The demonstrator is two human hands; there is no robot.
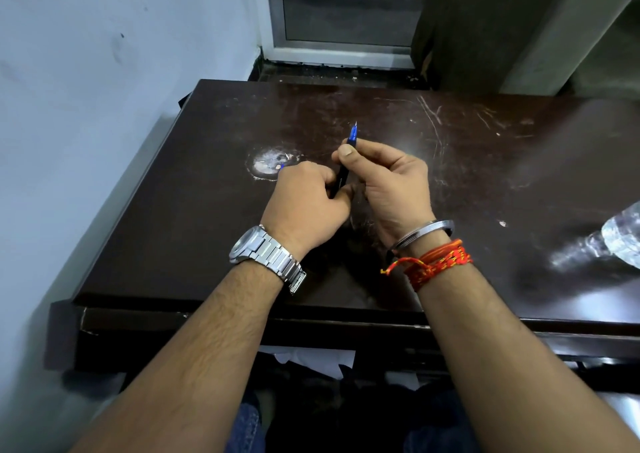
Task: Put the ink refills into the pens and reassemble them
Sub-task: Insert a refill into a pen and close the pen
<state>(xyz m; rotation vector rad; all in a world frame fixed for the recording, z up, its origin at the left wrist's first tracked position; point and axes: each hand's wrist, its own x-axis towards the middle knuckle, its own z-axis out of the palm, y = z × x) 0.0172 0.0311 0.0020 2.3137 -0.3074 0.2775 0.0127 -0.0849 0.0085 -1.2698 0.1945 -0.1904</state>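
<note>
Nearest the camera, two bare forearms reach over the front edge of a dark table (502, 182). The left wrist carries a steel watch (265, 256); the right wrist has a metal bangle (424, 232) and red threads (434, 262).

Just beyond, the two hands meet above the tabletop. The left hand (306, 199) is curled closed, its thumb and fingers pinching the lower end of a black pen (342, 177). A small blue bit (281, 166) peeks out beyond its knuckles; what it is cannot be told. The right hand (388, 182) is closed round the upper part of the pen, thumb pressed against the barrel near the top. The pen tilts slightly, held off the table between both hands, with its blue tip (353, 133) pointing away from the person.

Past the left hand lies a worn pale patch (266, 163) on the surface. At the right edge lies a clear plastic bottle (623, 234). Farthest off stand a wall (104, 71) and a metal-framed door (346, 12).
</note>
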